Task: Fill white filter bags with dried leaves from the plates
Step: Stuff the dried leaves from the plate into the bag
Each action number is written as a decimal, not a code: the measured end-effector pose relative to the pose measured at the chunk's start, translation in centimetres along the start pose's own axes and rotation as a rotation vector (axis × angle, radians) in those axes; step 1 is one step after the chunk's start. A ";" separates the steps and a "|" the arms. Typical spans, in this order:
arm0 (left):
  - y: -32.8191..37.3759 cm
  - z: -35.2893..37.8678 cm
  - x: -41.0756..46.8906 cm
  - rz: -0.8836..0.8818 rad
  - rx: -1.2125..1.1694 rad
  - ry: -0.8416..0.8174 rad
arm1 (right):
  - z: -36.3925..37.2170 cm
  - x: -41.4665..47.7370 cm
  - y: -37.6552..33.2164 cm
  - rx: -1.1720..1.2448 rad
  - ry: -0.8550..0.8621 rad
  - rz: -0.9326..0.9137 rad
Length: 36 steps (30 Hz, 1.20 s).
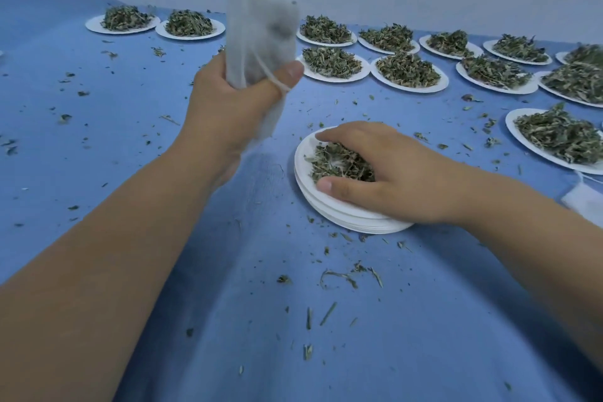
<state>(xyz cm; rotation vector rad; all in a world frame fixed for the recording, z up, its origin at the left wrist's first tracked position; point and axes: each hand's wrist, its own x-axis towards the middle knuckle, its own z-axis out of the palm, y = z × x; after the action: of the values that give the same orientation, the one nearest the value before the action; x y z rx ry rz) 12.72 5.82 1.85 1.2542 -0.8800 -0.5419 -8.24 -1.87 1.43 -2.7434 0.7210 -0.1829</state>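
My left hand point(235, 104) grips a white filter bag point(261, 36) and holds it upright above the table, thumb pressed on its front. Dark leaves show dimly through the bag's fabric. A drawstring loops over my thumb. My right hand point(388, 173) lies on a stack of white plates point(329, 206) just right of the bag, fingers curled round a small heap of dried leaves point(336, 163) on the top plate.
Several white plates heaped with dried leaves point(408, 70) stand in rows along the back and right of the blue table point(130, 140). Loose leaf bits are scattered over the cloth. Another white bag point(584, 199) lies at the right edge. A pale wall rises behind.
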 end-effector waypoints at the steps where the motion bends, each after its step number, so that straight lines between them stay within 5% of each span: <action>1: 0.0 -0.2 0.1 -0.030 -0.064 -0.007 | 0.1 0.2 -0.2 -0.016 0.009 -0.008; 8: -1.2 -0.6 0.9 -0.149 -0.093 -0.002 | -0.4 0.2 -0.5 -0.011 0.161 -0.021; 14: -1.3 -0.7 1.2 -0.282 -0.192 -0.033 | 0.5 -0.8 -0.9 -0.060 0.043 -0.039; 25: 1.2 -4.3 0.7 -0.339 -0.365 -0.472 | 0.0 -0.8 -0.4 0.106 0.192 0.039; 31: 1.0 -4.6 1.1 -0.386 -0.681 -0.378 | 0.4 -1.6 -0.5 0.010 0.111 0.039; 36: 0.7 -4.9 1.6 -0.388 -0.647 -0.470 | 0.6 -1.0 -0.6 0.116 0.114 0.040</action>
<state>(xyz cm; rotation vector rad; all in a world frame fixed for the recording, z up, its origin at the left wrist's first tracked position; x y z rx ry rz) 17.55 7.57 2.68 0.7000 -0.7470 -1.3522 -8.75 -0.71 1.03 -2.6236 0.7688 -0.3630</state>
